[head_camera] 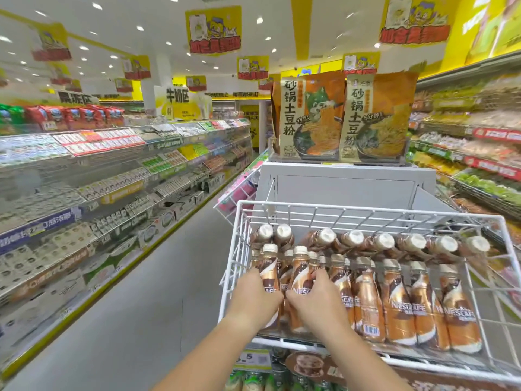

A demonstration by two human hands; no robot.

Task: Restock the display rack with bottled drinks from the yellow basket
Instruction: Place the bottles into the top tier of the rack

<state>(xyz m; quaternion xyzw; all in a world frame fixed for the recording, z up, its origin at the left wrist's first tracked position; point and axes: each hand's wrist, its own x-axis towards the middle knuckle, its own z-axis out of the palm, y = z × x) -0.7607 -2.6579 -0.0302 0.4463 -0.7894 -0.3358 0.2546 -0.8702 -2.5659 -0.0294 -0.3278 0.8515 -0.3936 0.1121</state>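
A white wire display rack [366, 214] holds rows of brown coffee bottles with cream caps. My left hand [258, 294] grips an upright coffee bottle [269, 270] at the rack's front left corner. Right beside it, my right hand [313, 296] is wrapped around the neighbouring coffee bottle [301, 273]. More upright bottles [400, 303] fill the front row to the right, and a back row [383, 242] lies tilted with caps toward me. The yellow basket is out of view.
Two large noodle packs [344, 117] stand on a grey box [346, 184] behind the rack. A long shelf of milk cartons [112, 179] lines the left of the grey aisle floor [158, 292]. Snack shelves [479, 153] run along the right. Lower rack bottles [262, 380] show beneath.
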